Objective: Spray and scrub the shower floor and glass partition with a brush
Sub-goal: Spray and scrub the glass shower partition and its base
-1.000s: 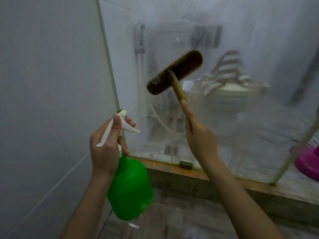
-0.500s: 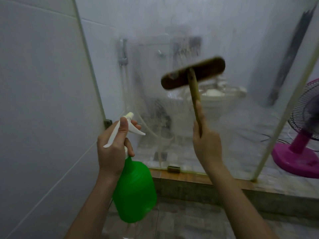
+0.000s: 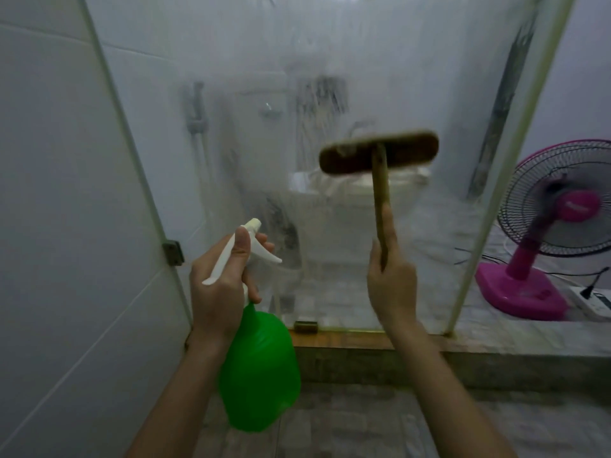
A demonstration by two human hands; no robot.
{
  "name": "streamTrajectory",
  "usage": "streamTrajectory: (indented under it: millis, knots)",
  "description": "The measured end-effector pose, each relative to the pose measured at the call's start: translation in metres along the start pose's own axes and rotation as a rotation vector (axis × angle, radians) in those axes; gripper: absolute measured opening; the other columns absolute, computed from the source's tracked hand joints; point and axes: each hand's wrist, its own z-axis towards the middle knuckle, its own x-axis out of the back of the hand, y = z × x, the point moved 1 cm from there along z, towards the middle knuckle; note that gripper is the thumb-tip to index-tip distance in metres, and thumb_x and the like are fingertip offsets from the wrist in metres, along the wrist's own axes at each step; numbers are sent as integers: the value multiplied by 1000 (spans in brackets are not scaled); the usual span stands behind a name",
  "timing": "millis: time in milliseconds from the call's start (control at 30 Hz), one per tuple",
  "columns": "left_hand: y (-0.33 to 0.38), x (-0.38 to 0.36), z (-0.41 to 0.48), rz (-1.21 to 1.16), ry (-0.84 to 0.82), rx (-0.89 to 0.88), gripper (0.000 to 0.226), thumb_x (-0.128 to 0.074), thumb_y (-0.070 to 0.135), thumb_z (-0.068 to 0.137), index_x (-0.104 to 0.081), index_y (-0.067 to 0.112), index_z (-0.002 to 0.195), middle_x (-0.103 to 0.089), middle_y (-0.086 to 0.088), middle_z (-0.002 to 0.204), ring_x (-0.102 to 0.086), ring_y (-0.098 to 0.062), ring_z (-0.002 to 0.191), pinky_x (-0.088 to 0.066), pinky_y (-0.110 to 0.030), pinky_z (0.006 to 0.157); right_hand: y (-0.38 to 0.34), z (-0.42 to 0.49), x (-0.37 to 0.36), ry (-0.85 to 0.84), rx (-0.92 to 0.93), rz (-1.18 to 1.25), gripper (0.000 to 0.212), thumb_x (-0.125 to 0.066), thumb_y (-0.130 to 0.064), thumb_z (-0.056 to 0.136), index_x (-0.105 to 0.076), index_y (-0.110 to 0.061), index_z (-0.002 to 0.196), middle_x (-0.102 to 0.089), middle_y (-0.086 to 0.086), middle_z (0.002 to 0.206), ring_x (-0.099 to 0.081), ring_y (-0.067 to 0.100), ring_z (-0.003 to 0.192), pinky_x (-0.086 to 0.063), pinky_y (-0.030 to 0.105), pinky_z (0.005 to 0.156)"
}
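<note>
Brush location: brown wooden scrub brush with a flat oblong head and a straight stick handle [image 3: 379,152]; head roughly level, set against the cloudy glass partition [image 3: 330,61] right of centre; bristle contact appears made but cannot be confirmed.
Right hand [image 3: 391,285]: wrapped round the lower end of the handle; index finger laid straight along the shaft.
Left hand [image 3: 216,289]: gripping the neck of the green plastic spray bottle with a white trigger head [image 3: 259,368]; thumb over the top, fingers [image 3: 264,239] on the trigger; nozzle faces the glass.
Brush handling (judgement): stiff and light; wet wood is likely slippery; a hold low on the handle gives reach, a hold nearer the head gives more pressure.
Bottle handling (judgement): thin, flexible wall; weight depends on fill, which cannot be read; hold at the neck only.
Glass (judgement): rigid but fragile; slick when sprayed; press evenly.
Step in hand (judgement): scrubbing the partition; grey tiled shower floor [image 3: 363,421] comes after.
Surroundings: pink electric fan [image 3: 555,206] beyond the glass edge, right; white tiled wall [image 3: 66,193], left.
</note>
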Motion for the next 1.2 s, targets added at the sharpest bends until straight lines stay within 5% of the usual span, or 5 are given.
streamTrajectory:
  millis: [300, 533, 767, 1033, 1200]
  knots:
    - [-6, -22, 0, -14, -59, 3, 34, -48, 44, 97, -76, 51, 79, -77, 0, 80, -49, -22, 37, -40, -22, 41, -12, 64, 20, 174, 45, 49, 52, -36, -26, 104, -11, -37, 149, -32, -7, 50, -34, 8, 38, -33, 20, 37]
    - [-21, -34, -4, -20, -93, 34, 27, -49, 42, 97, -73, 30, 94, -78, 3, 85, -50, -26, 40, -41, -21, 40, 73, -86, 8, 25, -229, 37, 58, -37, -27, 101, -12, -51, 147, -38, -1, 49, -43, 12, 40, -36, 20, 35]
    - [-32, -52, -3, -10, -135, 42, 30, -47, 41, 97, -73, 26, 93, -77, 2, 83, -48, -20, 37, -42, -21, 42, 42, 73, 44, 388, -100, 98, 51, -39, -21, 104, -21, -24, 153, -43, 16, 63, -33, 12, 42, -35, 26, 38]
    - [-46, -72, -11, -31, -181, 44, 31, -46, 39, 99, -74, 26, 93, -78, 1, 88, -48, -24, 36, -41, -24, 40, 108, -123, 10, 101, -448, 73, 55, -40, -29, 101, -19, -55, 145, -58, 27, 70, -38, 12, 39, -37, 27, 40]
    - [-60, -76, -19, 3, -199, 63, 38, -44, 38, 99, -74, 15, 92, -78, 1, 90, -48, -22, 36, -42, -25, 40, 83, -4, 21, 362, -296, 139, 50, -39, -18, 104, -25, -24, 151, -43, -15, 61, -41, 4, 47, -36, 16, 41]
